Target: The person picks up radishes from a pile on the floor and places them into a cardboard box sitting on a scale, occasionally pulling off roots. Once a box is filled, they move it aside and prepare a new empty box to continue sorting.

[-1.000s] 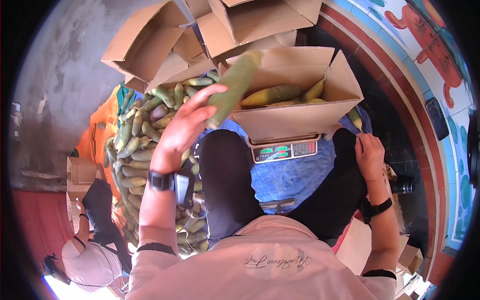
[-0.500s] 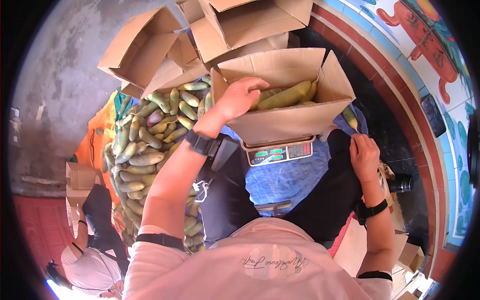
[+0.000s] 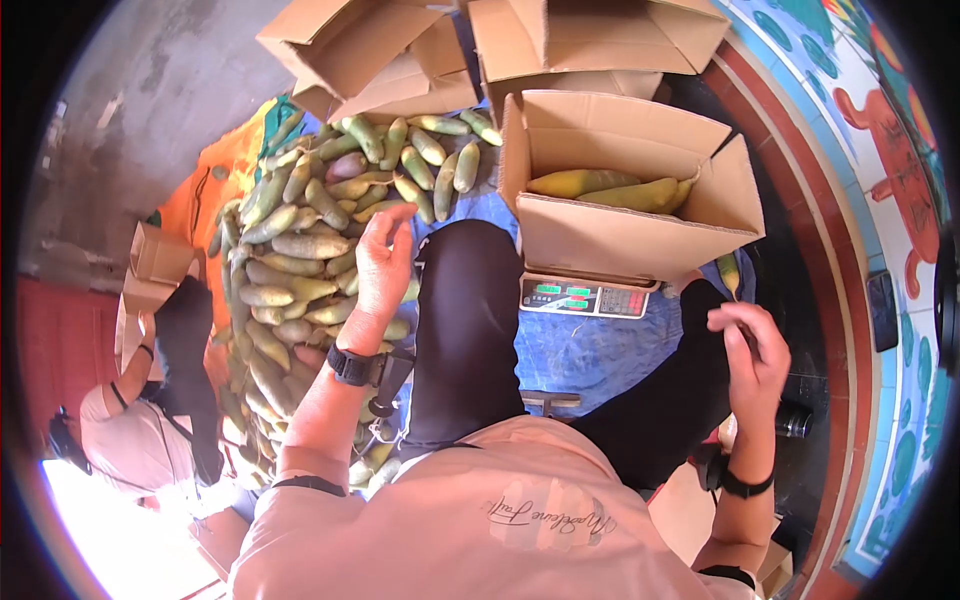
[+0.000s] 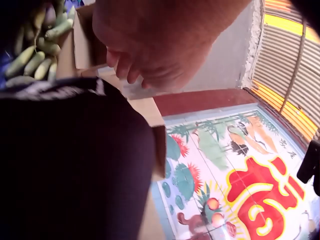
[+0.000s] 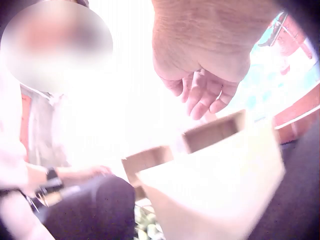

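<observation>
My left hand point(image 3: 383, 265) is over the near edge of a large heap of green radishes point(image 3: 300, 245), its fingers loosely bent around nothing. A cardboard box point(image 3: 640, 235) holds several long yellow-green radishes point(image 3: 630, 195) and stands on a digital scale point(image 3: 585, 297) with lit green digits. Above my right knee hovers the right hand point(image 3: 757, 355), fingers loosely curled and holding nothing. One more radish point(image 3: 729, 270) lies beside the box, just beyond that hand's fingertips. In the right wrist view the right hand point(image 5: 202, 75) shows with slack fingers.
Open cardboard boxes point(image 3: 600, 40) stand behind the heap and the scale. A blue tarp point(image 3: 570, 355) covers the floor between my legs. At left another person point(image 3: 145, 430) sits near small boxes. A phone point(image 3: 882, 310) rests by the painted tile wall at right.
The left hand carried a radish into the box, let go of it there and came back to the heap. My right hand rose off the knee. The head view shifted.
</observation>
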`<state>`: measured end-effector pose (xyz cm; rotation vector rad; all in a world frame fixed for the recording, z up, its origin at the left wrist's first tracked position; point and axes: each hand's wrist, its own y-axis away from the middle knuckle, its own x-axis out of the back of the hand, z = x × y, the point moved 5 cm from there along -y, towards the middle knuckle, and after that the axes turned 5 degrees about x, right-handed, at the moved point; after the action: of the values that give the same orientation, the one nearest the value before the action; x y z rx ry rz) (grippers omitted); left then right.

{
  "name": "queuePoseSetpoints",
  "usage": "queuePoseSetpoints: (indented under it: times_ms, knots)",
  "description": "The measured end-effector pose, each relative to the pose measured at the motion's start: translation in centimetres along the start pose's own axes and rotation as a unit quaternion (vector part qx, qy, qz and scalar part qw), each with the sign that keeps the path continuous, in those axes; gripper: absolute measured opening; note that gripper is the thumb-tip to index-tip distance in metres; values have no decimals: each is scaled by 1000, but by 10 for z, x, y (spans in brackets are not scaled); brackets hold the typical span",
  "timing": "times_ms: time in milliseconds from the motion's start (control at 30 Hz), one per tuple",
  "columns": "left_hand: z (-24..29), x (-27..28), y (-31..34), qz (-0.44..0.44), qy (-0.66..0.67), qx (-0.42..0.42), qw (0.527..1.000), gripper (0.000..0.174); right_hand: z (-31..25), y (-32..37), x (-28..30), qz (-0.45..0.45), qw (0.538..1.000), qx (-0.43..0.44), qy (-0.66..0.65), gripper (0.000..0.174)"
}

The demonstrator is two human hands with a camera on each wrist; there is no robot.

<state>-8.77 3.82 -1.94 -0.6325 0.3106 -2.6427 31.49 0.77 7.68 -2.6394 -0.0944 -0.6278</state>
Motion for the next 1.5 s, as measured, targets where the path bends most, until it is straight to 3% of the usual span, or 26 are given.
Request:
queuePoseSetpoints:
  times_ms: [33,67,100,133,167,200,233,400,467,600,667,800,900,967,1200,1300,1367,1400,1467,1500]
  knots:
    - [-15,8,8,4,-48,14,999,22,-25,-3,-4,-11,997,-10,-72,14]
    - [-26,14,17,6,-96,27,995,21,-52,-7,-5,-71,992,54,-87,16]
    - [-34,19,27,12,-103,46,994,21,-74,-5,-11,-64,978,88,-176,19]
    - [-49,23,37,11,-112,75,991,21,-88,0,-18,-87,942,113,-303,22]
    - [-67,26,48,8,-118,95,988,21,-100,-1,-21,-169,891,176,-383,25]
    - [-83,29,59,6,-123,115,986,20,-118,4,-26,-147,872,221,-413,9]
    - [-98,33,69,1,-151,144,978,20,-133,-18,-27,-361,750,284,-476,7]
    - [-161,46,118,-22,-188,189,964,22,-162,-11,-47,-379,744,190,-516,16]
    - [-180,52,134,-36,-195,213,957,22,-161,-12,-55,-281,744,110,-596,13]
    - [-208,61,156,-51,-205,301,930,25,-164,-18,-67,-276,733,73,-617,11]
    - [-214,65,164,-57,-216,343,913,26,-167,-22,-73,-325,706,81,-624,9]
    - [-245,68,180,-78,-231,353,903,27,-165,-21,-75,-304,724,37,-618,7]
    - [-261,67,188,-116,-260,362,888,27,-163,-23,-81,-324,684,15,-653,6]
    - [-265,66,197,-119,-266,407,866,27,-161,-21,-81,-298,687,-3,-662,7]
    - [-289,64,217,-133,-281,430,848,29,-162,-23,-85,-227,701,-76,-672,8]
    - [-294,62,220,-145,-291,425,845,30,-154,-28,-85,-241,705,-49,-665,8]
    - [-295,60,220,-153,-281,433,842,30,-155,-33,-90,-401,618,-16,-676,6]
    - [-295,60,219,-152,-282,435,842,30,-159,-27,-88,-402,617,-17,-677,6]
    - [-296,57,216,-155,-292,440,835,30,-155,-20,-83,-254,729,-100,-628,7]
    - [-296,56,215,-155,-293,441,834,30,-152,-22,-87,-255,728,-101,-628,7]
